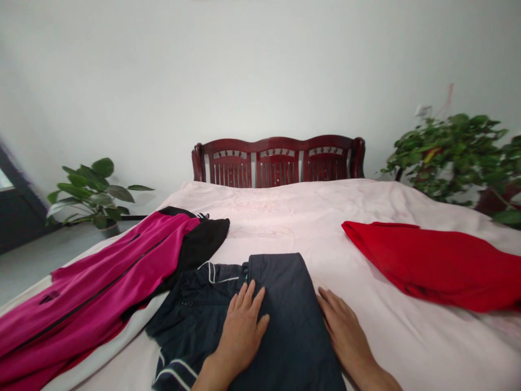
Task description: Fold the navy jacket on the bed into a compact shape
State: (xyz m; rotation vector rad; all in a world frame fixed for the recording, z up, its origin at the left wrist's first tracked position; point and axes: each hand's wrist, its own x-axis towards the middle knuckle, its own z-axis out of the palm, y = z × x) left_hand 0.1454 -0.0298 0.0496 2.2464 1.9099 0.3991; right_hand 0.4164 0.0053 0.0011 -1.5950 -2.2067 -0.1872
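A dark navy garment with white piping (285, 304) lies partly folded on the pink bed sheet (317, 209), its right part a smooth flat panel. My left hand (244, 320) rests palm down on the middle of it, fingers spread, near the edge of the folded panel. At the garment's right edge, my right hand (344, 326) lies flat with its fingers stretched out, touching the edge and the sheet. Neither hand grips anything. The garment's near end runs out of view at the bottom.
A magenta and black jacket (150, 260) lies on the left side of the bed, a red garment (439, 266) on the right. Beyond the bed stands a dark red wooden headboard (279, 160). Leafy plants flank the bed at left (95, 190) and right (451, 155).
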